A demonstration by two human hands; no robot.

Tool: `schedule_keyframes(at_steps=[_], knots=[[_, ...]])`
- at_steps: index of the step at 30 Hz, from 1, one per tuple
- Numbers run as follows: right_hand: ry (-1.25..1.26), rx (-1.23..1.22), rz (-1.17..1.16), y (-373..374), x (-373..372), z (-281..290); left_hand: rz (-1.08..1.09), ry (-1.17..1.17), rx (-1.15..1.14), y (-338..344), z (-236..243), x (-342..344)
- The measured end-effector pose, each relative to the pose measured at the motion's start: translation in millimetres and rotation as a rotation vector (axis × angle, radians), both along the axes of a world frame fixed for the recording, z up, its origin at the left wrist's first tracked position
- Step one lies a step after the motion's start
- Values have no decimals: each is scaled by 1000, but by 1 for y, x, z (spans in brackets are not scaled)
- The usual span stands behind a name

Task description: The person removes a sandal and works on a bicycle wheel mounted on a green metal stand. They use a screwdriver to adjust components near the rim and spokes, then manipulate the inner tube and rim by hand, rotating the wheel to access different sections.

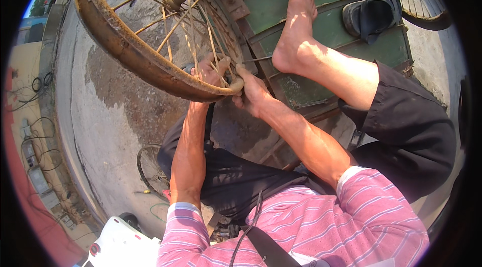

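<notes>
A rusty spoked wheel [118, 46], without a tyre, stands tilted in front of me, attached to a green metal cart bed. My left hand [211, 70] reaches behind the rim among the spokes [173, 31], its fingers curled. A small dark piece shows beside that hand; what the fingers hold is unclear. My right hand [252, 91] is closed on the rim's near edge, thumb upward, close to the left fingers. A thin rod [258, 59] shows just beyond the right thumb. The wheel's hub [176, 1] lies farther off.
My bare foot [296, 31] rests on the green metal bed [271, 11], near a dark sandal [374, 14]. Another spoked wheel [427, 18] is at far right; a smaller one [150, 166] is at lower left. Cables [42, 84] run along the left edge. A white object [120, 244] stands nearby.
</notes>
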State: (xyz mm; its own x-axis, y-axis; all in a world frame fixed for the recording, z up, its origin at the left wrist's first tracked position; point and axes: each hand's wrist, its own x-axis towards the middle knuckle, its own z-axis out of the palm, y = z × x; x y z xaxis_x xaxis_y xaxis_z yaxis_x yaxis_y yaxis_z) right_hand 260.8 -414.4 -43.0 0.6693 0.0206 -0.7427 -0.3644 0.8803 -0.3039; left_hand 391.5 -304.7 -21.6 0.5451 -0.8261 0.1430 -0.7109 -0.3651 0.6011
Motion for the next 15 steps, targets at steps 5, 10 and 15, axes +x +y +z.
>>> schedule_keyframes(at_steps=[5,10,15], knots=[[-3,1,19,-4,-2,-9,-148,-255,1,-13,25,-10],[-64,90,37,-5,-1,-10,158,1312,-243,5,18,-5],[-82,98,38,-4,-1,-2,173,1267,-239,14,1,-1]])
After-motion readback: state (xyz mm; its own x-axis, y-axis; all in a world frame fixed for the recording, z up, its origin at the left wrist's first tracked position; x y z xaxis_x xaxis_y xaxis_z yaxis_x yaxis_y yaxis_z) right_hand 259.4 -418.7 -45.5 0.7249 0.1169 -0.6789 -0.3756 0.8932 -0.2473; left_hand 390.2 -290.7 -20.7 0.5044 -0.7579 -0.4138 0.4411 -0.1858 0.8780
